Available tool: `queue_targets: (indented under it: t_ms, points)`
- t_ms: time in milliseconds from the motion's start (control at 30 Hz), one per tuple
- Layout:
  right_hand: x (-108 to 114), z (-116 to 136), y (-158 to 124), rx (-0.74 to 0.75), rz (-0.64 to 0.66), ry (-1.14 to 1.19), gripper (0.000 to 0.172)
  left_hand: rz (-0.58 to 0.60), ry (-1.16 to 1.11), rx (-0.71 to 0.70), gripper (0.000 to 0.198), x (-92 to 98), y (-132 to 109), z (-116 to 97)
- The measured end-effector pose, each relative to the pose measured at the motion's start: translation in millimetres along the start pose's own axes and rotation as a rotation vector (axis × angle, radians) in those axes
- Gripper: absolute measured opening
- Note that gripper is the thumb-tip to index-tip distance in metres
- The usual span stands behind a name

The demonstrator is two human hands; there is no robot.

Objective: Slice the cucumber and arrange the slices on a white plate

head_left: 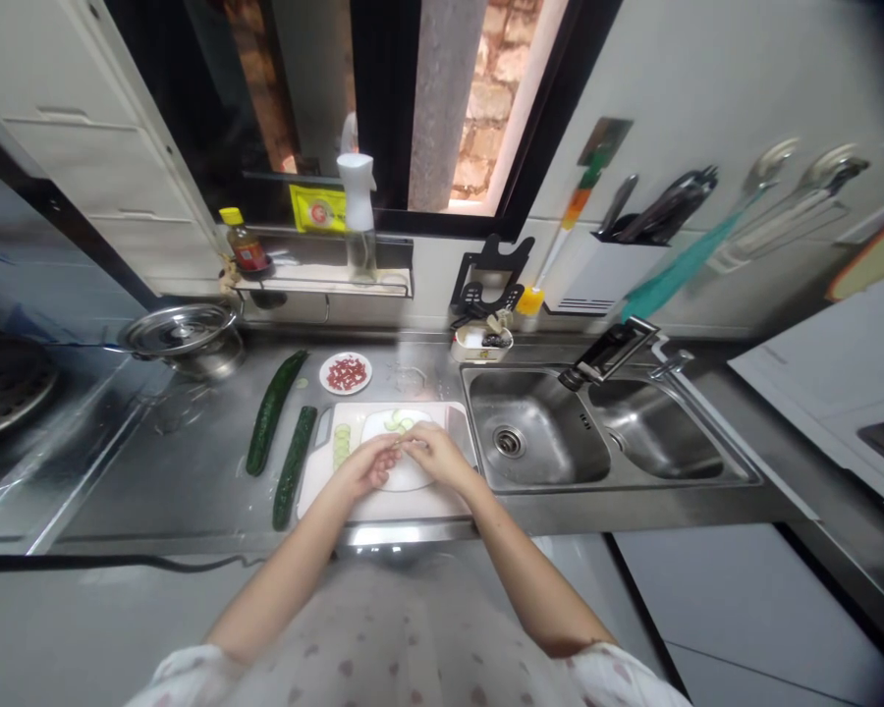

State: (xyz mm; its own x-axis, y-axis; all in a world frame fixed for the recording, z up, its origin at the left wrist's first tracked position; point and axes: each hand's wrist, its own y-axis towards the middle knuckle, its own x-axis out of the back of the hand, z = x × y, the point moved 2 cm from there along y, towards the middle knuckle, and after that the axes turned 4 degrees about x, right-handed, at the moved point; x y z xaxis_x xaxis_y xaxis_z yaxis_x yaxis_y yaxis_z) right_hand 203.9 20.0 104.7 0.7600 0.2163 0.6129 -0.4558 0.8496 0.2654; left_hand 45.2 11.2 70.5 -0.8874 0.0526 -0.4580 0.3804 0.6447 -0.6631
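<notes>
Over a white plate (414,481) on the pale cutting board (446,506), my left hand (368,465) and my right hand (436,454) meet at the fingertips. Both have their fingers drawn together; whatever is pinched there is too small and blurred to make out. Pale green cucumber slices (398,420) lie on the plate just beyond my fingers. A row of more cucumber slices (341,444) sits on the board, left of the plate. To the board's left are a dark green whole cucumber (274,414) and a cucumber piece with a cut end (294,468).
A small plate (346,390) of chopped red pieces stands behind the board. The double sink (545,466) with its faucet (608,353) adjoins on the right. A lidded pot (192,344) stands at back left. A shelf (324,285) holds bottles; a knife holder (604,270) hangs on the wall.
</notes>
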Motion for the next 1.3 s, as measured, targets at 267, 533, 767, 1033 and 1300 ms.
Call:
queue_targets:
  t_ms: [267, 533, 767, 1033, 1300]
  points:
    - [3.8, -3.3, -3.7, -0.043, 0.015, -0.037, 0.012, -0.227, 0.189, -0.327, 0.047, 2.5, -1.1, -7.8]
    - [3.0, -8.4, -6.5, -0.073, 0.006, -0.043, 0.014, -0.222, 0.320, -0.477, 0.049, 0.5, 5.7, -12.8]
    - [1.4, -24.2, -11.6, -0.193, 0.079, -0.083, 0.018, -0.154, 0.400, -0.603, 0.037, -1.6, 32.9, -5.7]
    - [-1.9, -44.9, -21.7, -0.358, 0.163, -0.091, 0.018, -0.139, 0.525, -0.689, 0.028, -3.4, 58.9, 7.8]
    - [-10.0, -63.9, -25.6, -0.452, 0.205, -0.202, 0.017, -0.260, 0.833, -0.648, 0.031, -2.9, 68.6, 14.7]
